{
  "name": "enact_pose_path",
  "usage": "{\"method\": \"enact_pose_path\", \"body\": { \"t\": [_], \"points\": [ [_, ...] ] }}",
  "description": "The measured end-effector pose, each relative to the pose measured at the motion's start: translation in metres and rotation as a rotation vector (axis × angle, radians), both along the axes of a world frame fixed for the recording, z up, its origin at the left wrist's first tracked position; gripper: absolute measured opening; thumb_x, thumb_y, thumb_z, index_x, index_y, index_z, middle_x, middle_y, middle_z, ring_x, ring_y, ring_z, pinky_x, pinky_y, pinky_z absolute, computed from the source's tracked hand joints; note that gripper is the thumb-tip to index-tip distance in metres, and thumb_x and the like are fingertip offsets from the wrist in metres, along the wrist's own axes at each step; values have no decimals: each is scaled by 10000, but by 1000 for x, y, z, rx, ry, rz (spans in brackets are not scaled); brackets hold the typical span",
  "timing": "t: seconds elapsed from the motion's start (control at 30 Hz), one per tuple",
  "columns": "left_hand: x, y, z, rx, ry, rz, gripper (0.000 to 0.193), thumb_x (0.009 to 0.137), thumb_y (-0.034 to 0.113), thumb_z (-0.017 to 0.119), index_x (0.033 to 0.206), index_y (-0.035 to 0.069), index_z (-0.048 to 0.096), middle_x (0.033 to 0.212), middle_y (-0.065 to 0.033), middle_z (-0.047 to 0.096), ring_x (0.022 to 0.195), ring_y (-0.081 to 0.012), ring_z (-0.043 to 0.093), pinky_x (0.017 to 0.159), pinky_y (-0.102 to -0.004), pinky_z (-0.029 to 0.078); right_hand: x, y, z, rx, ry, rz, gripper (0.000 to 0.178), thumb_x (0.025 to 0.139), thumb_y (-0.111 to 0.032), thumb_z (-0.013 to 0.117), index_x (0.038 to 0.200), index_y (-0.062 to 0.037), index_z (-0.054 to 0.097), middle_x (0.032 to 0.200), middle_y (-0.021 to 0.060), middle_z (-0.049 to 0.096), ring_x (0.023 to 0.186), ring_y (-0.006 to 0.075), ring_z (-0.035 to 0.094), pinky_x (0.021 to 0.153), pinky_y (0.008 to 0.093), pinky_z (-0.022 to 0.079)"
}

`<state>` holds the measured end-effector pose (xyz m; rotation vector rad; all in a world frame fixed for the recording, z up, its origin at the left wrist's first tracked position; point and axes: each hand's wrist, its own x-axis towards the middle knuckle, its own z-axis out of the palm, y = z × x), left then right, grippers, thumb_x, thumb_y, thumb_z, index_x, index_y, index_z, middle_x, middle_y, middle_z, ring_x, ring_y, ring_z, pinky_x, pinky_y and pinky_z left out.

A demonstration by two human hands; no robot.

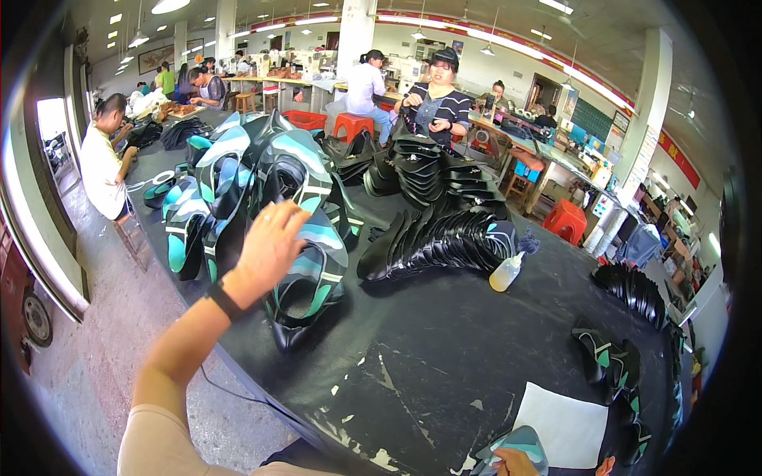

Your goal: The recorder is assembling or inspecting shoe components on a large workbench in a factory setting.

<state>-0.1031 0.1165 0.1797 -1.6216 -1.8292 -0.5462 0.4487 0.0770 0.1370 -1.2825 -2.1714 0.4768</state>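
My left hand (271, 244), with a dark band at the wrist, reaches over a heap of black, teal and light-blue shoe uppers (308, 230) at the table's left side. Its fingers are stretched and partly apart, against or just above the nearest uppers; nothing shows held in it. At the bottom edge my right hand (514, 462) is partly cut off. Its fingers close on a teal and grey shoe upper (524, 441), beside a white sheet (562, 427) on the table.
Rows of stacked black shoe pieces (436, 242) lie ahead, beside a bottle of yellowish liquid (506, 274). More uppers (607, 361) line the right edge of the black table (413, 341). A person in a striped top (444, 107) handles black pieces opposite. Stools stand around.
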Motion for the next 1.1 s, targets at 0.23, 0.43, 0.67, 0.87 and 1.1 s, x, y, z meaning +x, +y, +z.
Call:
{"method": "enact_pose_path", "body": {
  "t": [0.23,0.43,0.67,0.87,1.1],
  "points": [
    [110,-40,-60,-181,-231,-490,339,874,161,730,1187,67,638,1254,-125,609,1250,-327,564,1120,-474,446,17,-7,-15,113,-109,-83,275,908,53,588,1137,-22,720,1096,186,732,1007,383,697,885,435,539],
    [112,-82,-136,-489,-347,-675,402,973,316,689,1290,80,618,1349,-110,598,1350,-300,542,1181,-467,420,30,-23,-45,83,-173,-93,313,903,58,581,1181,-13,706,1148,197,714,1075,402,661,933,475,512],
    [73,-92,-141,-638,-288,-756,499,1012,378,630,1424,116,525,1522,-113,518,1441,-295,471,1216,-471,385,18,-15,-62,156,-232,145,395,864,37,601,1242,-41,685,1243,152,689,1104,373,641,969,466,492],
    [87,-57,-100,-360,-208,-650,215,920,157,703,1123,91,716,1428,-86,586,1308,-282,584,1087,-442,499,13,-6,-85,155,-266,201,392,878,8,605,1260,-38,678,1307,146,660,1163,373,615,1016,498,462],
    [100,49,-85,-267,-442,-345,336,926,186,727,1184,15,597,1177,-153,598,1085,-363,613,908,-446,526,18,-6,-105,230,-227,157,358,881,8,599,1222,-39,696,1266,151,677,1127,360,630,996,496,475]
  ]
}}
